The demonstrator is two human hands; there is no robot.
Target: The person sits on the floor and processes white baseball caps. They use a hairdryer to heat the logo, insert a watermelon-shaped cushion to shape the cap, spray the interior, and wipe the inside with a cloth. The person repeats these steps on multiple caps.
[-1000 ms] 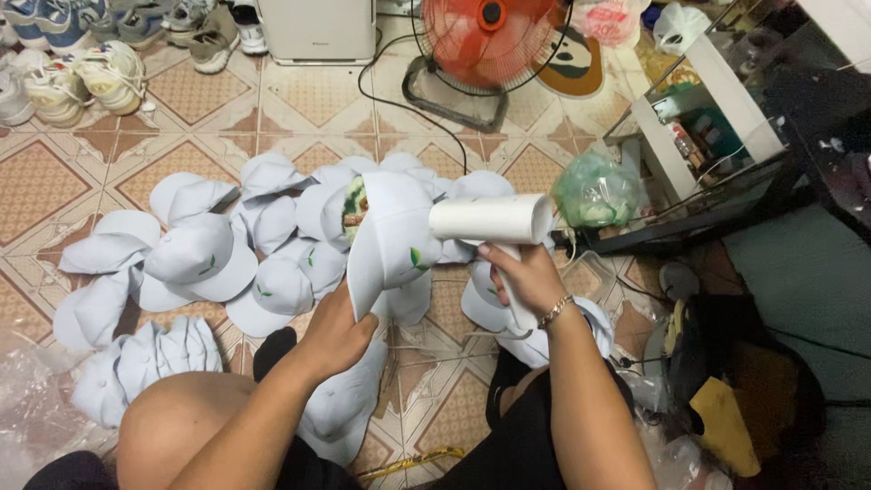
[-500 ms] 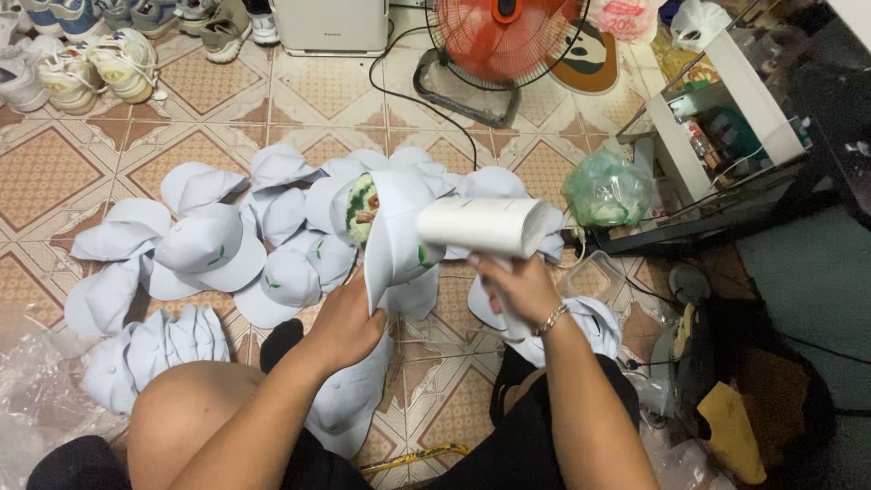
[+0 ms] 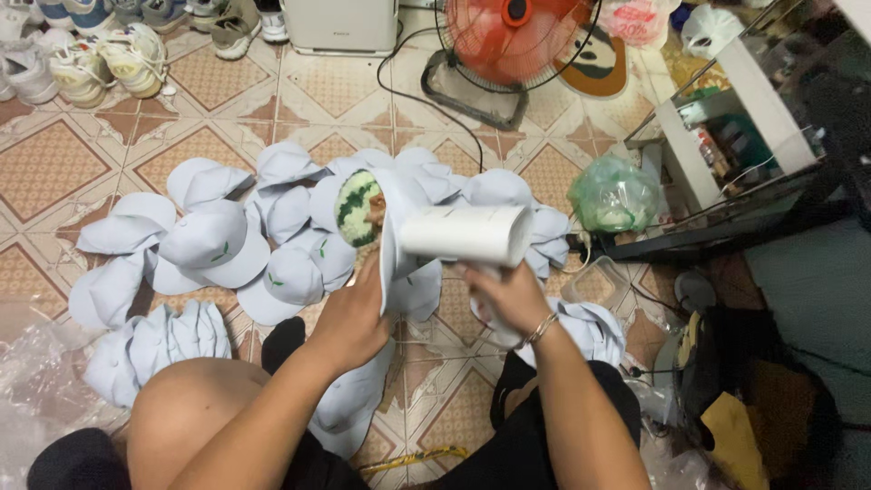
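My left hand [image 3: 349,318] grips a pale blue cap [image 3: 395,240] by its brim, holding it upright with a green-and-white embroidered patch [image 3: 357,209] showing inside. My right hand [image 3: 506,299] holds the handle of a white hair dryer [image 3: 464,235], whose barrel points left at the cap. Both hands are close together above the tiled floor, over my crossed legs.
Several pale blue caps [image 3: 218,245] lie spread on the tiled floor ahead, with a stack [image 3: 150,340] at left. An orange fan [image 3: 517,36], white appliance [image 3: 340,23], shoes [image 3: 109,59], a green plastic bag [image 3: 615,195] and a cluttered shelf [image 3: 744,118] surround the area.
The cap has turned in my left hand, showing the green patch inside more fully. The dryer stays aimed at it; the view has shifted slightly.
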